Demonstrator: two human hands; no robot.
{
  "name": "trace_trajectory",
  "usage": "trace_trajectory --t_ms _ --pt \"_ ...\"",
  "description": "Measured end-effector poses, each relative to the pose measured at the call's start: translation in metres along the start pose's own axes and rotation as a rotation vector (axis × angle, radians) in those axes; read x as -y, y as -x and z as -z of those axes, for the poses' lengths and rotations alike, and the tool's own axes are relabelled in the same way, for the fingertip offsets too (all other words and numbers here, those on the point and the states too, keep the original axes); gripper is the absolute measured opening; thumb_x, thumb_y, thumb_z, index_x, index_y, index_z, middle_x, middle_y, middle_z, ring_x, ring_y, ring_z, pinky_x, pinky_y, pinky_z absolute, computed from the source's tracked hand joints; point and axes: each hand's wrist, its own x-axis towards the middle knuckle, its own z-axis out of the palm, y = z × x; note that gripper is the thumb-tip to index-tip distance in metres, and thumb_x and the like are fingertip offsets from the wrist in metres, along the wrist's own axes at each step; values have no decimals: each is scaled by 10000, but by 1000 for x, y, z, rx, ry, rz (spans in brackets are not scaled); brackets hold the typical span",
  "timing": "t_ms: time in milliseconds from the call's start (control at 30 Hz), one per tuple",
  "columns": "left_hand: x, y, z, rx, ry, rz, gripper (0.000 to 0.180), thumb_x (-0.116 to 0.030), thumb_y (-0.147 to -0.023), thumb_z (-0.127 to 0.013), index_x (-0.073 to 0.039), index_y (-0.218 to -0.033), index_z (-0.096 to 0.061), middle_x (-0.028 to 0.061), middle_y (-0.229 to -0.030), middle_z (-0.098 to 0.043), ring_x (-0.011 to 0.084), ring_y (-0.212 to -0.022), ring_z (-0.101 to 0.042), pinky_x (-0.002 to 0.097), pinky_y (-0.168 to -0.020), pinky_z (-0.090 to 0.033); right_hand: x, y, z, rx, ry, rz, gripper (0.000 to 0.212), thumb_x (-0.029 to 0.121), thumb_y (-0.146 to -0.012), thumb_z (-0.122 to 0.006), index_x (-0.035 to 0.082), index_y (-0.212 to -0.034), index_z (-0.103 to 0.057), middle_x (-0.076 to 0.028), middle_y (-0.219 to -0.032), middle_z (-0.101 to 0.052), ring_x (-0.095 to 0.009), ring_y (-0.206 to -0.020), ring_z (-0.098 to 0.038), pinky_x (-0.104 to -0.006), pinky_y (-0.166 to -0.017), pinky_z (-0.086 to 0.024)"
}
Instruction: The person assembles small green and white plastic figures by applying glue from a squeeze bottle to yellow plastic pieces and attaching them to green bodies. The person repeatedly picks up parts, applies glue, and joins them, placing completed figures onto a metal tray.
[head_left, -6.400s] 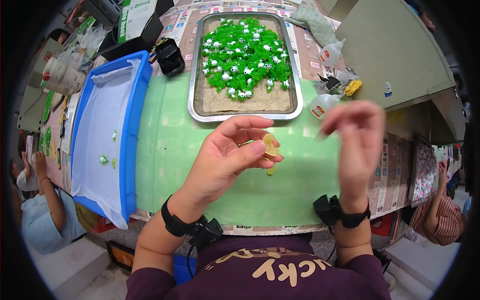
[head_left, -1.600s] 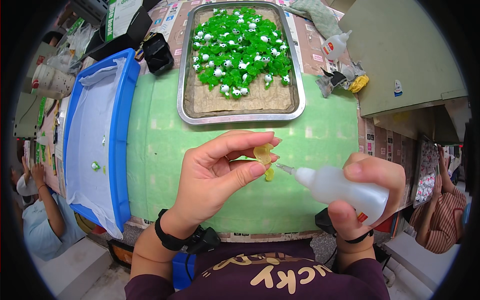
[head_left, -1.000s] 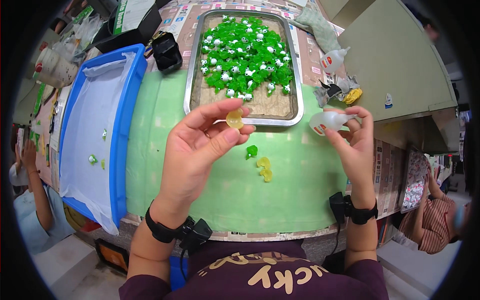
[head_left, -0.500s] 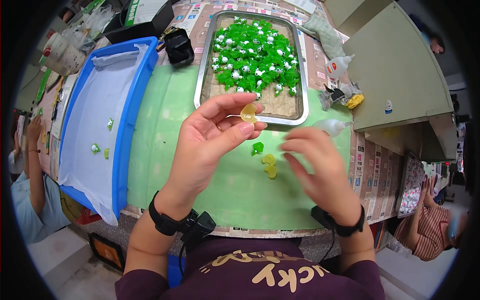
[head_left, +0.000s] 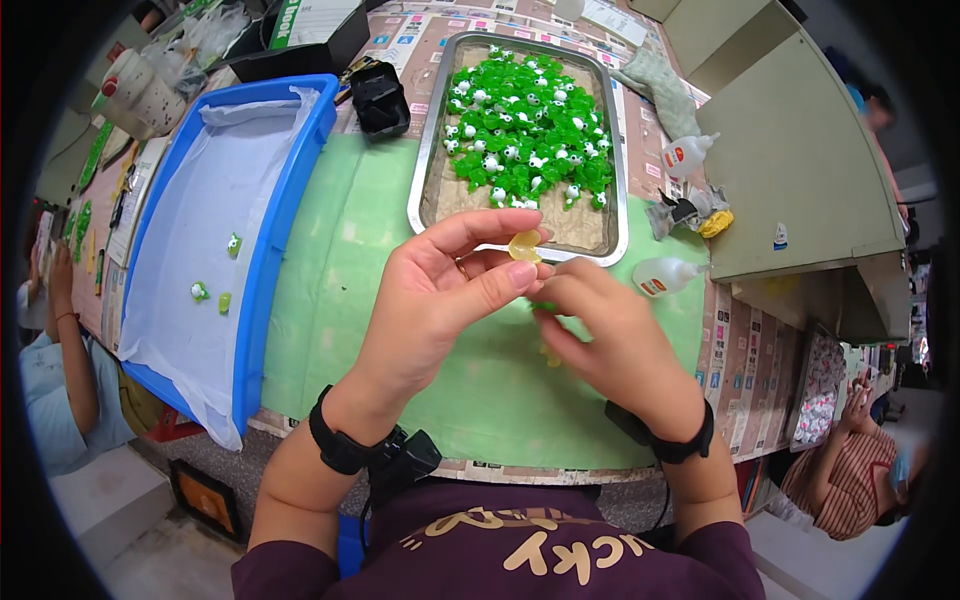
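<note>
My left hand (head_left: 440,280) pinches a translucent yellow crescent-shaped piece (head_left: 523,247) between thumb and fingers, raised over the near edge of the metal tray (head_left: 418,190). Close beside it, my right hand (head_left: 615,335) reaches down to the green mat (head_left: 480,400), thumb and fingers closed around a small green plastic piece (head_left: 541,306) that shows only partly. Another yellow piece (head_left: 551,357) peeks out beneath the right hand, mostly covered. A heap of green figures with white heads (head_left: 530,125) fills much of the paper-lined tray.
At left stands a blue bin (head_left: 262,250) lined with white sheet, holding several small figures and pieces. White squeeze bottles (head_left: 665,277) and a crumpled rag (head_left: 690,212) lie right of the tray. A black container (head_left: 380,100) sits at its left; a cabinet (head_left: 800,170) borders the right. People sit at both sides.
My right hand has come left and down onto the green piece, covering most of the yellow pieces on the mat. My left hand still holds its yellow piece, now tilted differently. The whole view has shifted slightly.
</note>
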Motion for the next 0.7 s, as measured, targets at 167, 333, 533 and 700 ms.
trace_trajectory --t_ms 167,333,533,700 --pt "3 1 -1 -1 4 2 384 26 -793 -610 30 -1165 -516 145 -1105 -579 186 -956 -597 302 -851 -493 -1 16 21 -248 -351 -118 204 -65 -763 -594 -17 -961 -607 -92 -876 -614 -155 -766 -630 -239 -658 -505" --pt "8 2 -8 1 -75 -32 369 78 -772 -604 49 -1131 -524 140 -1085 -580 193 -1007 -574 324 -880 -501 5 25 27 -365 -832 -336 146 -37 -841 -565 -49 -986 -562 -129 -978 -638 -155 -846 -633 -243 -705 -529" --pt "10 7 -16 32 -85 39 356 78 -773 -599 60 -1121 -525 138 -1092 -570 192 -1029 -562 321 -870 -509 1 27 16 -429 -758 -235 160 -36 -809 -612 -29 -965 -579 -133 -963 -633 -166 -864 -623 -259 -722 -510" --pt "9 12 -21 54 -102 75 359 92 -774 -587 65 -1125 -522 140 -1110 -563 175 -1018 -567 271 -832 -518 -5 19 10 -488 -307 14 208 -51 -680 -706 25 -864 -644 -85 -787 -573 -174 -699 -558 -251 -592 -443"
